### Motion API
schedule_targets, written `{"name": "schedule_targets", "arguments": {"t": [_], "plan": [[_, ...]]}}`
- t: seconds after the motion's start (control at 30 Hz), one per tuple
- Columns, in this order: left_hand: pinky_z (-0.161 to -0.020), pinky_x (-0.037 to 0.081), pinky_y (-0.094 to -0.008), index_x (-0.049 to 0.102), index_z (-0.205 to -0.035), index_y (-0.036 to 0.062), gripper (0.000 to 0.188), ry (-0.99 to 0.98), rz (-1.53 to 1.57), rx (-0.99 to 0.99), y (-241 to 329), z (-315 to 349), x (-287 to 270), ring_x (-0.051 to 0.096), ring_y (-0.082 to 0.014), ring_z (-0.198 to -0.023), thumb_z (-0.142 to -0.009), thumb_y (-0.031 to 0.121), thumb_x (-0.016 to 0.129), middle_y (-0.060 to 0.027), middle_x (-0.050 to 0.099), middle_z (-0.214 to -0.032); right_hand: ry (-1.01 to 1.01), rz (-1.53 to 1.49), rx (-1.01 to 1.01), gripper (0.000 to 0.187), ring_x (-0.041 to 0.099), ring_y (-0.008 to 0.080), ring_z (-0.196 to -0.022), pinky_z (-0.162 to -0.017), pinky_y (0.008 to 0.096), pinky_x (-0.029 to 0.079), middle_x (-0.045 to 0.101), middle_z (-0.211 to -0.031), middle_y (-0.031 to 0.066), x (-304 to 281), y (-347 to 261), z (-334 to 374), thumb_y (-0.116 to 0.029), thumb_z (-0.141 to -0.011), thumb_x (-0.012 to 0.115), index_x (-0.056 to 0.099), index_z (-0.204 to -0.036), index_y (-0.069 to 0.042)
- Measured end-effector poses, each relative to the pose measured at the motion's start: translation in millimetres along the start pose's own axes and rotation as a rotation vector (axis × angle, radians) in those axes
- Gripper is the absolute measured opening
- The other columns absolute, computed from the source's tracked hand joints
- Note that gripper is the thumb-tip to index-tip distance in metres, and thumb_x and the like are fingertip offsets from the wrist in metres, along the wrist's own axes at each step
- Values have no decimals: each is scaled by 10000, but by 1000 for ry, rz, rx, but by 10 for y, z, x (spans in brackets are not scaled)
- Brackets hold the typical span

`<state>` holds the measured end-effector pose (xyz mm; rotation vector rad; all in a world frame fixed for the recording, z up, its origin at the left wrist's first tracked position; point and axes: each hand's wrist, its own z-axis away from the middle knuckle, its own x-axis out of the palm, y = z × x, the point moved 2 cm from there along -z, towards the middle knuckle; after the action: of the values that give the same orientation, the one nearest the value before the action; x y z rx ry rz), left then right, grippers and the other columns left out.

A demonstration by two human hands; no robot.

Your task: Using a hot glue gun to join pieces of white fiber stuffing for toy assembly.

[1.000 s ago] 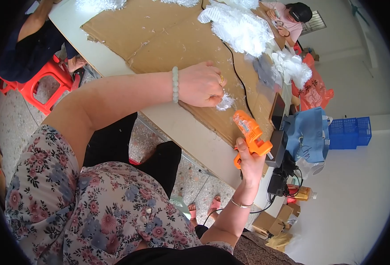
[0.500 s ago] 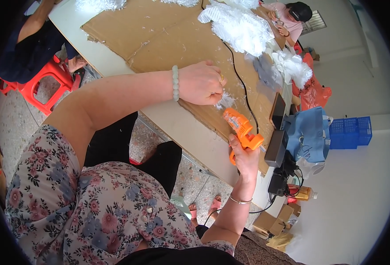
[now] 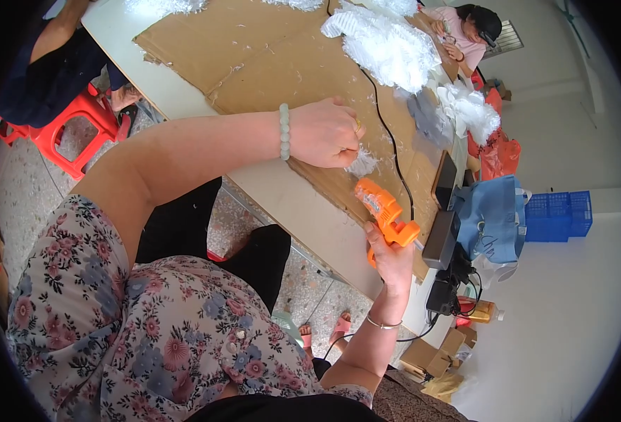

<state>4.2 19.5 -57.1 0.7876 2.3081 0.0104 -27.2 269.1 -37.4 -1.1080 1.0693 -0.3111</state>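
Observation:
My left hand (image 3: 324, 132) is closed, knuckles up, low over the brown cardboard (image 3: 261, 74). A tuft of white fringed material (image 3: 363, 163) shows at its fingertips; what lies inside the fingers is hidden. My right hand (image 3: 392, 263) is wrapped round the handle of an orange handheld power tool (image 3: 381, 202) with vent slots along its body. The tool's front end points toward the white tuft and stays a little apart from it. A black cord (image 3: 386, 130) runs across the cardboard past the tool.
White fringed heaps (image 3: 395, 56) lie on the cardboard's far side. Along the right edge stand a dark box (image 3: 442, 240), black adapters (image 3: 442, 294) and a blue bag (image 3: 490, 219). Another person (image 3: 465, 35) works at the far right. A red stool (image 3: 78, 130) stands left.
The view has shifted slightly. The orange tool has turned a little in my right hand, which keeps its hold. My left hand stays closed by the white tuft.

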Motion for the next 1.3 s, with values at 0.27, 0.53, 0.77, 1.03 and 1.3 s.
{"name": "schedule_targets", "arguments": {"t": [0.27, 0.53, 0.77, 1.03, 1.3], "plan": [[-667, 387, -375, 526, -496, 78, 207, -4, -1, -2, -4, 9, 1, 511, -238, -655, -692, 140, 553, -59, 502, -595, 51, -17, -29, 157, 490, 53, -550, -487, 203, 388, 565, -682, -16, 50, -53, -75, -119, -805, 690, 594, -876, -17], [-669, 394, -380, 545, -532, 82, 180, -32, 5, -33, -18, 6, -21, 533, -238, -662, -705, 129, 533, -56, 514, -591, 96, 67, 26, 233, 461, 45, -618, -545, 203, 388, 537, -715, -34, -19, -80, -39, -170, -807, 683, 596, -943, -2], [-720, 410, -378, 623, -716, 103, 108, -20, 65, -75, -19, 0, -52, 580, -256, -680, -741, 144, 526, -63, 605, -639, 28, 88, -46, 202, 476, 46, -606, -537, 198, 386, 542, -692, -30, 86, -13, -60, -162, -802, 690, 598, -895, -8], [-773, 401, -401, 620, -788, 101, 95, -105, 41, -101, -11, 1, -95, 574, -241, -666, -773, 138, 533, -49, 603, -655, 65, 29, -41, 177, 464, 36, -569, -505, 197, 371, 523, -664, -38, 57, -101, -157, -144, -810, 683, 581, -887, -23], [-712, 403, -372, 617, -716, 110, 109, -35, 67, -79, -37, 10, -51, 568, -254, -603, -754, 134, 518, -48, 594, -606, 68, -25, -38, 160, 472, 38, -569, -486, 200, 367, 532, -685, -32, 78, -239, -52, -139, -815, 673, 571, -877, -32]]}}
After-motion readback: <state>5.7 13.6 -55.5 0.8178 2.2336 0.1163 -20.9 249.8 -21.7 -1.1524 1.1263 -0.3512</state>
